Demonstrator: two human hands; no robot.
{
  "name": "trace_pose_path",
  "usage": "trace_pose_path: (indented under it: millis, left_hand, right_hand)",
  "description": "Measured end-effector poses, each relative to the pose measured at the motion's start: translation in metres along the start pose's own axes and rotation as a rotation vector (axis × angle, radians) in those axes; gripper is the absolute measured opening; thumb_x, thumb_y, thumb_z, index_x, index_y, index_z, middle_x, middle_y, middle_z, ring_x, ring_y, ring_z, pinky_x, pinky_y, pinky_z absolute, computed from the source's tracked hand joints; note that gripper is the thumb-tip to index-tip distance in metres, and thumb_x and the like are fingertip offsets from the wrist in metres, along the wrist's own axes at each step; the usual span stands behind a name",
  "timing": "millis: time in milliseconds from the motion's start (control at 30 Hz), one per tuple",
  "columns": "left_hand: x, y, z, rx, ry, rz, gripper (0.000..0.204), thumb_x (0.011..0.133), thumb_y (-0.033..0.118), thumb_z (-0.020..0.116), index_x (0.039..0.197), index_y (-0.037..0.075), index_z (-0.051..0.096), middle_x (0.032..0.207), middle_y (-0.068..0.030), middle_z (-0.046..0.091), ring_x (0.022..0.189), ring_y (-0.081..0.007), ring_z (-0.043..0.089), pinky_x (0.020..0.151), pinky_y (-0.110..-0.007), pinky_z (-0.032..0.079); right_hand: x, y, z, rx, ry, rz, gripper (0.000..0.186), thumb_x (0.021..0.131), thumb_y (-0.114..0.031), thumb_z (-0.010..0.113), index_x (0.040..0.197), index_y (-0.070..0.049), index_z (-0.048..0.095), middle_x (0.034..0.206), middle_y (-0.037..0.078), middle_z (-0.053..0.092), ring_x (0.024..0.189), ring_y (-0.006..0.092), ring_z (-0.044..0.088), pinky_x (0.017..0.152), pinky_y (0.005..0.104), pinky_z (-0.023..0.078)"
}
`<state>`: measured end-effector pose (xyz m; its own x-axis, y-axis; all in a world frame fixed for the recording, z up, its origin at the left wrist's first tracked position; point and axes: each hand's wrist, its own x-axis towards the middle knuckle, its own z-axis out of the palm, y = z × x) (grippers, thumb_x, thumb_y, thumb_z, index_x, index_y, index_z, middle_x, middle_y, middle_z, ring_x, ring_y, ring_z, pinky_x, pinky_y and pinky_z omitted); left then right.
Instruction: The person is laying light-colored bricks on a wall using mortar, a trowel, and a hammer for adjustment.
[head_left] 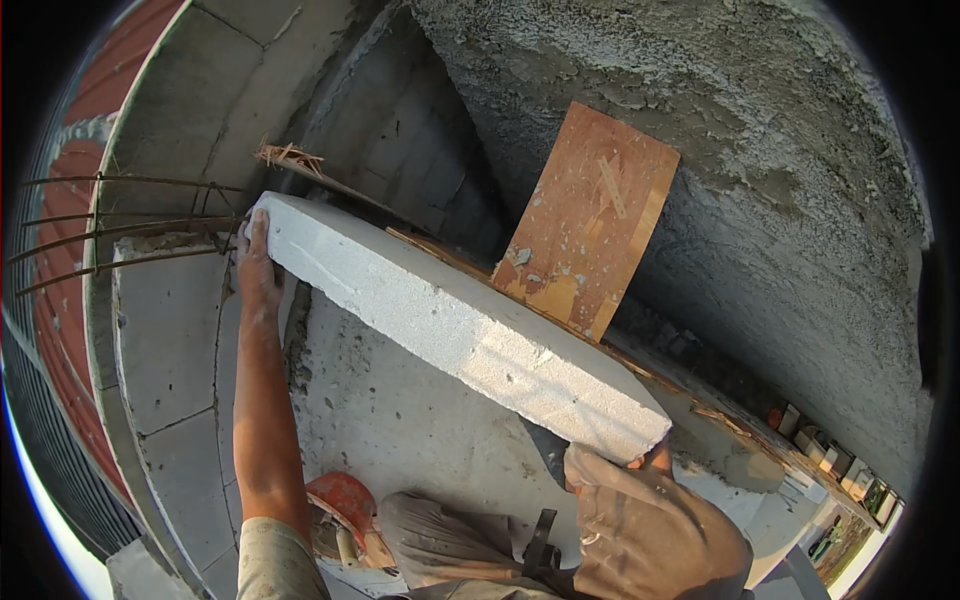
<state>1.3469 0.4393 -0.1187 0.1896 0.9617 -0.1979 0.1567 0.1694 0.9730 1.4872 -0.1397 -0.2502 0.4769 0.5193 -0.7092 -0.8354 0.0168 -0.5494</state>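
Observation:
I hold a long white aerated concrete block [450, 330] slantwise, its far end up at the left and its near end low at the right. My left hand [258, 262] grips the far end, arm stretched out. My right hand [652, 460] supports the near end from below; only a few fingers show above a brown sleeve [640, 530]. The block hangs above a grey mortar-smeared block wall [400, 420].
A brown plywood board [590, 220] leans on the rough plastered wall [780, 200]. Rusty steel bars [120, 220] stick out at the left by a concrete column [210, 100]. An orange rounded object [342, 497] lies near my left elbow. A wooden plank [700, 400] runs along the wall.

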Motion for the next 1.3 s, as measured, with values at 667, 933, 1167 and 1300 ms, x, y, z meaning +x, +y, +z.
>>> trace_pose_path:
  millis: [667,933,1167,1300]
  left_hand:
    - [-0.063,-0.009,-0.009,0.102,0.23,0.211,0.085,0.091,0.048,0.057,0.147,-0.001,0.017,0.147,-0.0232,0.031,0.135,-0.0306,0.035,0.103,-0.041,0.039]
    - [-0.403,-0.064,-0.132,0.711,-0.409,-0.144,0.055,0.09,0.038,0.061,0.132,0.005,0.051,0.129,-0.0225,0.055,0.123,-0.0355,0.05,0.104,-0.043,0.038]
    - [-0.548,-0.115,-0.208,0.746,0.031,-0.577,0.086,0.083,0.054,0.061,0.149,0.014,0.024,0.155,-0.0221,0.011,0.143,-0.041,0.009,0.115,-0.045,0.017]
    - [-0.535,-0.127,-0.209,0.601,0.109,-0.413,0.067,0.087,0.048,0.06,0.139,0.01,0.044,0.149,-0.0237,0.028,0.139,-0.0374,0.025,0.114,-0.041,0.022]
  right_hand:
    - [0.005,-0.051,0.031,0.173,-0.191,-0.171,0.076,0.096,-0.061,0.032,0.151,-0.011,0.016,0.153,0.015,0.023,0.14,0.0278,0.024,0.114,0.0435,0.019]
    - [-0.009,-0.122,0.086,0.042,0.118,-0.397,0.079,0.093,-0.065,0.029,0.151,-0.013,0.016,0.156,0.015,0.013,0.144,0.0305,0.011,0.115,0.0504,0.01]
    - [-0.048,-0.138,0.142,-0.508,0.119,-0.485,0.063,0.097,-0.05,0.041,0.144,-0.009,0.036,0.145,0.016,0.038,0.132,0.0281,0.038,0.107,0.0437,0.031]
    - [-0.065,-0.152,0.154,-1.005,-0.086,-0.494,0.059,0.097,-0.046,0.043,0.142,-0.008,0.04,0.141,0.017,0.043,0.127,0.0275,0.043,0.104,0.042,0.036]
